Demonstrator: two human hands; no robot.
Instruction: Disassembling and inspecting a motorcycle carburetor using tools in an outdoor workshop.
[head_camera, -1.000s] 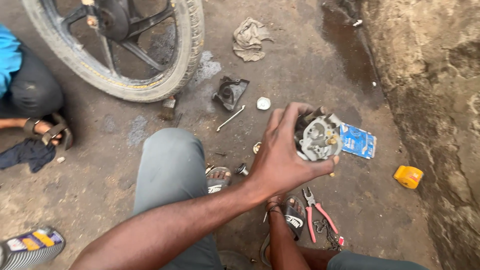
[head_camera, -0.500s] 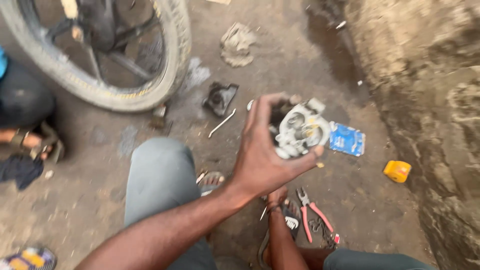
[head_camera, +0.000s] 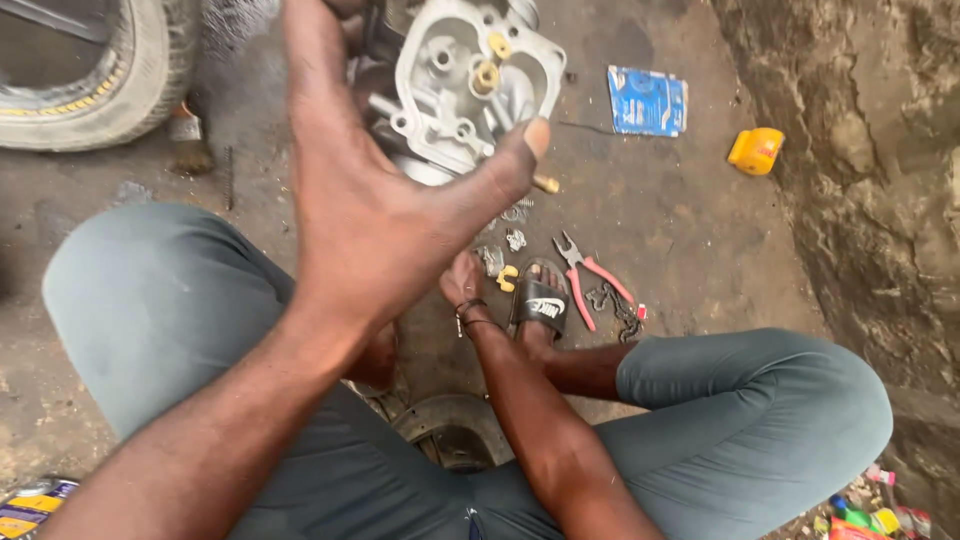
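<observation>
My left hand is raised close to the camera and grips a grey metal carburettor body with brass fittings, its open underside facing me. My thumb presses on its lower right edge. My right hand reaches down to the ground below it, mostly hidden behind the left hand, with a thin band on the wrist. It is next to several small metal parts lying on the dirt. Red-handled pliers lie just right of my black sandal.
I sit with knees apart in grey trousers. A tyre lies at the top left. A blue packet and a yellow object lie at the top right beside a rough earth wall. Colourful wrappers lie at the bottom right.
My left hand has lifted the carburettor body much closer to the camera. The view has tilted down toward my lap, and the wheel has slid to the top left.
</observation>
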